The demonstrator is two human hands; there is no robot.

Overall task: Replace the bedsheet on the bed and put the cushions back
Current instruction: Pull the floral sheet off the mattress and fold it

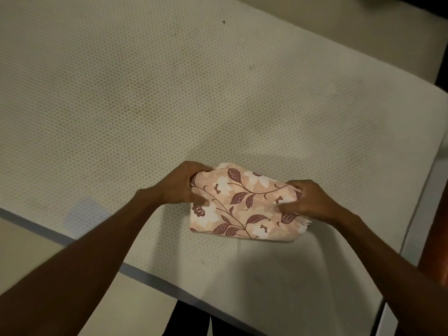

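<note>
**A:** Where is the bedsheet?

**B:** The folded floral bedsheet (242, 204) is low over the bare honeycomb-patterned mattress (145, 93), toward the mattress's near right corner. I cannot tell whether it rests fully on the mattress.

**A:** And the hands?

**B:** Both are clamped on it. The left hand (179, 184) grips the left end, fingers curled over the far side and thumb on top. The right hand (311, 200) grips the right end, bunching the cloth.

**A:** Anything else?

**B:** A faint bluish patch (82, 214) shows on the mattress by its near edge.
</note>
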